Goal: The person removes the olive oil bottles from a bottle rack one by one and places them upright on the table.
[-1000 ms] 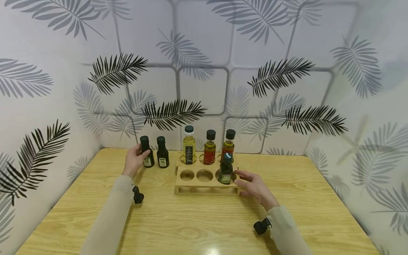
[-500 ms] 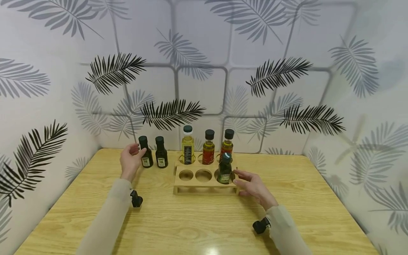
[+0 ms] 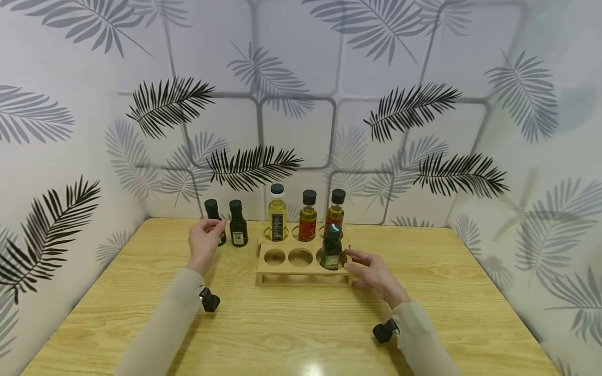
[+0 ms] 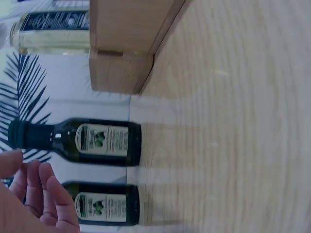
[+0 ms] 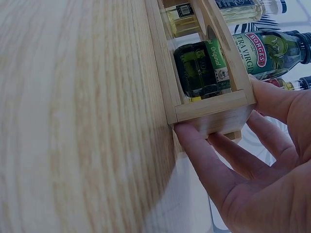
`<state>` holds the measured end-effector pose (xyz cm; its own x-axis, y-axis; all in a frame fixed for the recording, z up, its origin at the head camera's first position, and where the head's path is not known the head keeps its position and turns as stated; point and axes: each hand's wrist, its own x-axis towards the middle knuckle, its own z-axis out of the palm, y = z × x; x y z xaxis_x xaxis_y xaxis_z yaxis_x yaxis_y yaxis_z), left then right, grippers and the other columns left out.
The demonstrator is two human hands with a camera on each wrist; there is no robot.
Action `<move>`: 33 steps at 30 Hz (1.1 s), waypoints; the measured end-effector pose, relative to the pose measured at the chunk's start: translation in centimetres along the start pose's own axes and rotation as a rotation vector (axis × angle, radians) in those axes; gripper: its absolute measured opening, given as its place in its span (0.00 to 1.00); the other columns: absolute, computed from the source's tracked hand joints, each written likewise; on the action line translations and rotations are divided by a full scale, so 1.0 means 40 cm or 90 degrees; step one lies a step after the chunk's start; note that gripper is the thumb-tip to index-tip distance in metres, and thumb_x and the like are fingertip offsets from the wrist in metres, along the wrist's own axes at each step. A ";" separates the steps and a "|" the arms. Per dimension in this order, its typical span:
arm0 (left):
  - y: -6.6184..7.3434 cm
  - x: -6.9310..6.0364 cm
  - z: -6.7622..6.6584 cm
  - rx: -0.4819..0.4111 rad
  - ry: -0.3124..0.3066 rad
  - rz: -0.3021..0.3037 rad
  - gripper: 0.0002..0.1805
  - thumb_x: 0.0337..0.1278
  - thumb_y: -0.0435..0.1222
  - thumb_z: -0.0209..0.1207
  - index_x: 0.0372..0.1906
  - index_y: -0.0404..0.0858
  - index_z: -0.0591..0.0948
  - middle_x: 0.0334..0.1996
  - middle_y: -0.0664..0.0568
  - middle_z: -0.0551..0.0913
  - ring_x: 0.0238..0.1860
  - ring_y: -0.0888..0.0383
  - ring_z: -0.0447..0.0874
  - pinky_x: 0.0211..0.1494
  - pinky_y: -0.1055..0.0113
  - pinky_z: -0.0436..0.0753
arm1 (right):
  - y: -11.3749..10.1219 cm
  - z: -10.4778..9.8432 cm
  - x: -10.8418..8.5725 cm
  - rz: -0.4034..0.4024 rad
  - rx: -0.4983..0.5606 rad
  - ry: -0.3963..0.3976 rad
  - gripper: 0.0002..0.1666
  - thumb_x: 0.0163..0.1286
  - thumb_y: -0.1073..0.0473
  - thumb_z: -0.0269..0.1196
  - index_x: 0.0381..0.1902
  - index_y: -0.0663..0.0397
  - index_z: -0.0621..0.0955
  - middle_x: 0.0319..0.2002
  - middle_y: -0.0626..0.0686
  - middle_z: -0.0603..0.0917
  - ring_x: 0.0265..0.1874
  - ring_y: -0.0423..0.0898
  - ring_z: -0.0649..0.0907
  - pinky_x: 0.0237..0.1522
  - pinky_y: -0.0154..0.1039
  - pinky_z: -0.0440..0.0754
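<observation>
My left hand (image 3: 205,243) is raised before the left dark bottle (image 3: 212,210), covering part of it in the head view. Loosely bent fingers (image 4: 57,196) hold nothing; whether they touch that bottle I cannot tell. Beside it stands a second dark bottle (image 3: 238,230), upright, with olives on its label. My right hand (image 3: 376,274) grips the right end of a two-tier wooden bottle rack (image 3: 301,270), thumb at the upper edge and other fingers along the end panel. Close to that thumb, a green Borges olive oil bottle (image 5: 260,53) sits in the front right hole.
In the rack's back row stand a yellow oil bottle (image 3: 277,214) and two red-labelled bottles, one of them the middle bottle (image 3: 308,222). The front row has two vacant holes. A leaf-patterned wall (image 3: 301,136) rises behind the wooden table (image 3: 282,324).
My left hand first drew back left from the left dark bottle, then came right again across its front. That bottle stays standing. My right hand keeps its place on the rack.
</observation>
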<state>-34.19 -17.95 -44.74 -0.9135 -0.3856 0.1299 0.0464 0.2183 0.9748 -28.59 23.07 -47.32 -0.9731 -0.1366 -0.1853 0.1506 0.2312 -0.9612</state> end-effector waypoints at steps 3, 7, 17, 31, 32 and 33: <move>0.001 -0.010 0.016 0.003 -0.008 -0.013 0.12 0.66 0.39 0.60 0.44 0.32 0.82 0.36 0.45 0.83 0.28 0.63 0.81 0.38 0.67 0.83 | 0.003 -0.001 0.001 -0.002 0.000 0.000 0.33 0.70 0.57 0.64 0.71 0.49 0.70 0.74 0.65 0.60 0.68 0.63 0.70 0.50 0.51 0.84; 0.003 -0.029 0.034 -0.005 -0.025 -0.020 0.12 0.66 0.39 0.61 0.44 0.33 0.83 0.34 0.46 0.83 0.30 0.59 0.80 0.31 0.72 0.78 | 0.007 -0.001 0.002 0.001 0.002 0.001 0.33 0.70 0.57 0.64 0.71 0.49 0.70 0.74 0.65 0.60 0.67 0.63 0.70 0.50 0.51 0.84; 0.025 -0.083 0.089 -0.044 -0.105 -0.002 0.12 0.66 0.38 0.61 0.42 0.31 0.83 0.27 0.53 0.83 0.26 0.63 0.80 0.29 0.69 0.78 | 0.007 0.001 0.003 0.000 0.002 0.004 0.33 0.70 0.56 0.64 0.71 0.48 0.71 0.73 0.65 0.61 0.67 0.62 0.71 0.50 0.50 0.84; 0.042 -0.139 0.185 -0.096 -0.145 0.005 0.08 0.64 0.33 0.62 0.40 0.30 0.83 0.30 0.43 0.83 0.31 0.51 0.82 0.36 0.64 0.83 | -0.002 -0.001 -0.001 -0.005 -0.007 -0.001 0.32 0.71 0.57 0.63 0.71 0.50 0.70 0.73 0.66 0.60 0.68 0.63 0.70 0.52 0.53 0.83; 0.043 -0.142 0.190 -0.105 -0.151 -0.002 0.08 0.64 0.34 0.62 0.40 0.31 0.82 0.29 0.45 0.82 0.32 0.50 0.82 0.37 0.62 0.84 | 0.001 -0.001 0.001 -0.007 -0.010 -0.001 0.33 0.71 0.56 0.63 0.71 0.50 0.70 0.73 0.67 0.61 0.68 0.63 0.70 0.51 0.52 0.83; 0.043 -0.144 0.195 -0.112 -0.157 -0.004 0.07 0.64 0.34 0.62 0.39 0.32 0.82 0.29 0.46 0.82 0.32 0.50 0.82 0.37 0.60 0.85 | 0.002 0.000 0.001 -0.005 -0.009 0.002 0.32 0.70 0.56 0.63 0.71 0.50 0.70 0.73 0.66 0.61 0.67 0.63 0.70 0.51 0.52 0.84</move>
<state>-32.01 -8.37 -45.23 -0.9835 -0.1530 0.0967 0.0900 0.0500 0.9947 -28.64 23.09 -47.40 -0.9749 -0.1355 -0.1766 0.1400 0.2437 -0.9597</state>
